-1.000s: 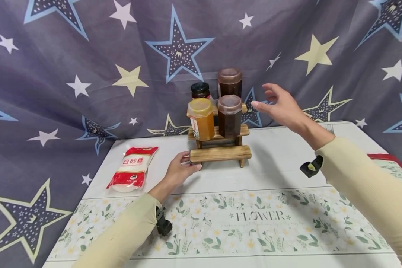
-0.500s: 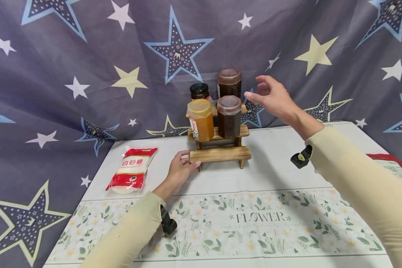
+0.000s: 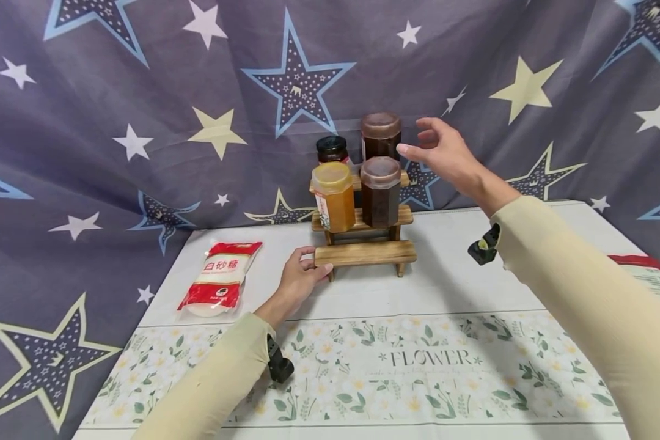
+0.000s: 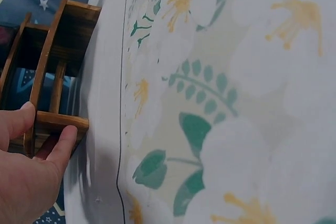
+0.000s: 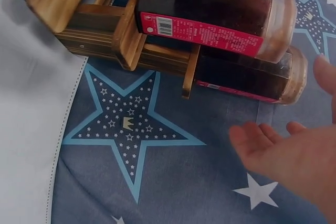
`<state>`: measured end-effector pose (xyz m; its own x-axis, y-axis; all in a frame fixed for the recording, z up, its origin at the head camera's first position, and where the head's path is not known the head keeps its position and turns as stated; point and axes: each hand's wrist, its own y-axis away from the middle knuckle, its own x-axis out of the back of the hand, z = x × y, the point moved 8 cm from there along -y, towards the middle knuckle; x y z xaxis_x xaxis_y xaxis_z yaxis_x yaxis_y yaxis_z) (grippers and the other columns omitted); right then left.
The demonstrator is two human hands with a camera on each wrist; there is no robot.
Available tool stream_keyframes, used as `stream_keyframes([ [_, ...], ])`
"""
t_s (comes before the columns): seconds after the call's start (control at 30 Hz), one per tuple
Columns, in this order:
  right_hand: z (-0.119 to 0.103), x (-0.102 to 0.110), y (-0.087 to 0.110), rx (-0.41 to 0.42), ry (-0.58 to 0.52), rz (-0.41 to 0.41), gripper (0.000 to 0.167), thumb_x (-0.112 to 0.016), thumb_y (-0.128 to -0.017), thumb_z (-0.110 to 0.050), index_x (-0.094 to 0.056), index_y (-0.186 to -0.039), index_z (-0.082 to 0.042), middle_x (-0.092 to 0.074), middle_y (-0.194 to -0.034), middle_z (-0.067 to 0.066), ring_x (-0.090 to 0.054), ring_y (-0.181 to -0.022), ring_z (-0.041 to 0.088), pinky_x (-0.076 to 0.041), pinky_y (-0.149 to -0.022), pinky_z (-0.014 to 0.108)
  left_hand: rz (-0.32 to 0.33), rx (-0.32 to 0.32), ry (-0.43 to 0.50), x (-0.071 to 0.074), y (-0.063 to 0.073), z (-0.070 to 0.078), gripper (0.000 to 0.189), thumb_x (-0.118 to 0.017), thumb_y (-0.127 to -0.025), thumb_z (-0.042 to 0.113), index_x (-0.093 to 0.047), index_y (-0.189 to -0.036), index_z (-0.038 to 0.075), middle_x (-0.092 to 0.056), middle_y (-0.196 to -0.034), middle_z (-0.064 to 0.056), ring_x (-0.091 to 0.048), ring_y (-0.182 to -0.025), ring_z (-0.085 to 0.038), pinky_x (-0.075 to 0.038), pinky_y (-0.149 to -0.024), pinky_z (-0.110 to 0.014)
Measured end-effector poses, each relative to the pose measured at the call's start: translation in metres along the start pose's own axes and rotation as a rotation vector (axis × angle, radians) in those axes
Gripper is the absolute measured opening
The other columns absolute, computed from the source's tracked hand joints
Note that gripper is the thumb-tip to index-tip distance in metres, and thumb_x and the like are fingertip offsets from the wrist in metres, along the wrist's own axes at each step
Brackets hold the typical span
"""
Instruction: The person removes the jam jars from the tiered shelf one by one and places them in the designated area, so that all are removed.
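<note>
A three-step wooden rack (image 3: pixel 365 252) stands on the table with jars on its upper two steps. My left hand (image 3: pixel 299 273) grips the left end of its lowest step; in the left wrist view thumb and fingers (image 4: pixel 64 145) lie about the step's end. On the top step are a dark brown jar (image 3: pixel 381 137) and a black-lidded jar (image 3: pixel 332 148), partly hidden. The middle step bears an amber honey jar (image 3: pixel 335 205) and another dark brown jar (image 3: pixel 381 198). My right hand (image 3: pixel 450 153), fingers bent loosely and holding nothing, hovers just right of the top dark jar.
A red and white bag of white sugar (image 3: pixel 220 278) lies left of the rack. At the right table edge is part of a red and white package (image 3: pixel 649 278). A star-patterned curtain (image 3: pixel 159 73) hangs close behind the rack.
My right hand has moved left and slightly up, closer to the top dark jar. The left hand has gone from touching the lowest step's end to gripping it. The jars stay put.
</note>
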<state>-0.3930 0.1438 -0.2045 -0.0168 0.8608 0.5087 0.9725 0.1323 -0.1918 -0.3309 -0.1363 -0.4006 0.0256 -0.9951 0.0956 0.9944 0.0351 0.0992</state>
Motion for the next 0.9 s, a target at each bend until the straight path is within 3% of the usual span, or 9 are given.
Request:
stream_keyframes([
  [0.37, -0.013, -0.019, -0.027, -0.010, -0.038, -0.024, 0.090, -0.069, -0.086, -0.046, -0.017, -0.154, -0.020, -0.036, -0.148, 0.014, -0.040, -0.131, 0.026, -0.038, -0.109, 0.046, -0.004, 0.007, 0.001, 0.001, -0.001, -0.002, 0.056, -0.068, -0.088, 0.001, -0.040, -0.137, 0.005, -0.062, -0.114, -0.023, -0.064, -0.100, -0.031, -0.058, -0.087, -0.039],
  [0.5, -0.019, -0.026, -0.037, 0.017, -0.049, -0.021, 0.090, -0.072, -0.086, -0.038, -0.017, -0.153, -0.014, -0.041, -0.143, 0.016, -0.044, -0.125, 0.026, -0.041, -0.107, 0.042, -0.008, 0.010, 0.007, 0.001, -0.001, -0.001, 0.056, -0.068, -0.089, 0.001, -0.040, -0.136, 0.006, -0.062, -0.114, -0.022, -0.064, -0.100, -0.030, -0.058, -0.088, -0.040],
  [0.9, -0.018, -0.037, -0.047, 0.005, 0.033, 0.040, 0.089, -0.076, -0.082, -0.035, -0.021, -0.149, -0.016, -0.040, -0.142, 0.013, -0.044, -0.123, 0.028, -0.046, -0.101, 0.043, -0.005, 0.014, -0.005, 0.000, 0.001, 0.001, 0.056, -0.068, -0.088, 0.000, -0.040, -0.137, 0.005, -0.061, -0.115, -0.024, -0.065, -0.100, -0.029, -0.057, -0.088, -0.041],
])
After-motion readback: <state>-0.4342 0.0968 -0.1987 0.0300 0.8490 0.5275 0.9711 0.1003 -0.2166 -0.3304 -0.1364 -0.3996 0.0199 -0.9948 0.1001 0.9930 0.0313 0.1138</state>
